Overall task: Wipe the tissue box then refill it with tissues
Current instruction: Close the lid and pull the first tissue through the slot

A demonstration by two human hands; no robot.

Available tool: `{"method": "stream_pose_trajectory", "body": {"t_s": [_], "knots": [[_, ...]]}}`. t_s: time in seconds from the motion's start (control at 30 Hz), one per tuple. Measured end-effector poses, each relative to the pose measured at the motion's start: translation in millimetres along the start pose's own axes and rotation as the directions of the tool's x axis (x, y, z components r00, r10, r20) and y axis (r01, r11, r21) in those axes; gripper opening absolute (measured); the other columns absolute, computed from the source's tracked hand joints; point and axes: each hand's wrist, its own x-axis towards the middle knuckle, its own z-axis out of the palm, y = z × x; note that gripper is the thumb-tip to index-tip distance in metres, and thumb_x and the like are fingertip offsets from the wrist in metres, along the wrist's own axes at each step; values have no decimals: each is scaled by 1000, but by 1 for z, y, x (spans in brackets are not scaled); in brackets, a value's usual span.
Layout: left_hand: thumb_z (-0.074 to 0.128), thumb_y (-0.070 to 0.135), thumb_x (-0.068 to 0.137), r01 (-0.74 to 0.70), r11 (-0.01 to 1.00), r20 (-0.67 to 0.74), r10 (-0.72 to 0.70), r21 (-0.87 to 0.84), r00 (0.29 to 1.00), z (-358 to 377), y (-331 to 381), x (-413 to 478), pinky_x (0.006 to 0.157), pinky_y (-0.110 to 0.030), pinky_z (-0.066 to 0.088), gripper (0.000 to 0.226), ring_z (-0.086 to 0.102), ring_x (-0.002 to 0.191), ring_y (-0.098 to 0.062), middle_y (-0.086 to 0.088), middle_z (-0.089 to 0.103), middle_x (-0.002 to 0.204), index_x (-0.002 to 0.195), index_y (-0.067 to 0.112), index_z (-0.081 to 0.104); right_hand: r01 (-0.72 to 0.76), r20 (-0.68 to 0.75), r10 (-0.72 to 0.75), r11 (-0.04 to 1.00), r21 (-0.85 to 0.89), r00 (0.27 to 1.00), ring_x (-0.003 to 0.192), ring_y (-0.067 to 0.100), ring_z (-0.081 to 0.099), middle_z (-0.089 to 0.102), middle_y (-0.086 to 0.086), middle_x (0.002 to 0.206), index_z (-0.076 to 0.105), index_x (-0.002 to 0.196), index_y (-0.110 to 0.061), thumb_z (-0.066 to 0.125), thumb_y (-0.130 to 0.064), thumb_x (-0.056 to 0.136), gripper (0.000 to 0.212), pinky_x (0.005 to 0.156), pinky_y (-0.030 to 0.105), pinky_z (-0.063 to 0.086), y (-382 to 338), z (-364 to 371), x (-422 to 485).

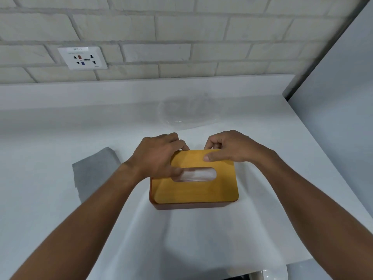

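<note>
White counter (60,138): tissue box (197,190) central; left hand (157,154), right hand (230,148) grip far edge; grey cloth (94,168) left.

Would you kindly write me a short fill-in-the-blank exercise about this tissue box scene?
The folded grey cloth lies to the ____ of the yellow wooden tissue box.
____ tissue shows through its oval slot.
The thumb of the left hand lies at the slot's end; the thumb flat on the box's top belongs to the ____ hand.
The white wall socket sits in a ____ wall.
Missing words: left; white; right; brick.
</note>
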Motion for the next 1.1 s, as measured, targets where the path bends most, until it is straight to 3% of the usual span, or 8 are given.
{"method": "stream_pose_trajectory", "body": {"t_s": [0.13, 0.27, 0.53, 0.77, 0.9, 1.1], "knots": [[65, 68, 68, -53, 996, -85, 59, 73, 995, 7, -2, -2, 58, -27, 41, 60, 64, 95, -15, 13, 62, 105, 119, 37, 68, -59, -11, 58, 946, -319, 998, 82, 6, 54, 56, -18, 89, 53, 98, -42, 71, -75, 56, 57, 64, 29, 38, -16, 2, 1], [67, 71, 68, -54, 995, -93, 62, 81, 994, 6, -2, -2, 57, -26, 43, 60, 65, 91, -15, 14, 63, 101, 116, 36, 70, -8, 1, 10, 892, -451, 1000, 82, 9, 53, 49, -17, 94, 44, 94, -40, 70, -77, 50, 63, 61, 29, 35, -22, 6, -2], [68, 68, 64, -73, 993, -75, 80, 96, 994, 2, 0, -2, 56, -24, 31, 60, 65, 84, -15, 12, 62, 96, 112, 33, 72, 29, -52, -66, 854, -520, 996, 79, 11, 51, 49, -13, 89, 44, 88, -35, 68, -76, 55, 58, 53, 27, 28, -21, 15, -6], [63, 73, 67, -103, 989, -79, 112, 107, 991, 11, 2, -5, 56, -25, 41, 60, 66, 81, -17, 9, 67, 97, 109, 32, 73, 3, -98, -67, 842, -540, 993, 76, 13, 49, 48, -12, 85, 41, 89, -28, 70, -55, 62, 48, 52, 29, 31, -21, 26, -11], [56, 71, 67, -77, 993, -77, 84, 94, 993, 13, 2, -5, 57, -24, 39, 60, 68, 82, -17, 11, 70, 97, 110, 31, 71, -14, -151, -80, 846, -533, 985, 73, 14, 48, 48, -11, 83, 40, 89, -26, 70, -48, 61, 47, 50, 27, 30, -17, 34, -8], [65, 62, 72, 50, 987, -119, -32, 150, 992, 11, -4, 16, 66, -28, 41, 58, 65, 97, -18, 11, 69, 111, 122, 33, 64, -91, -303, -73, 865, -494, 950, 79, 16, 50, 49, -9, 89, 41, 93, -25, 71, -44, 65, 45, 52, 29, 34, -12, 31, 12]]}}
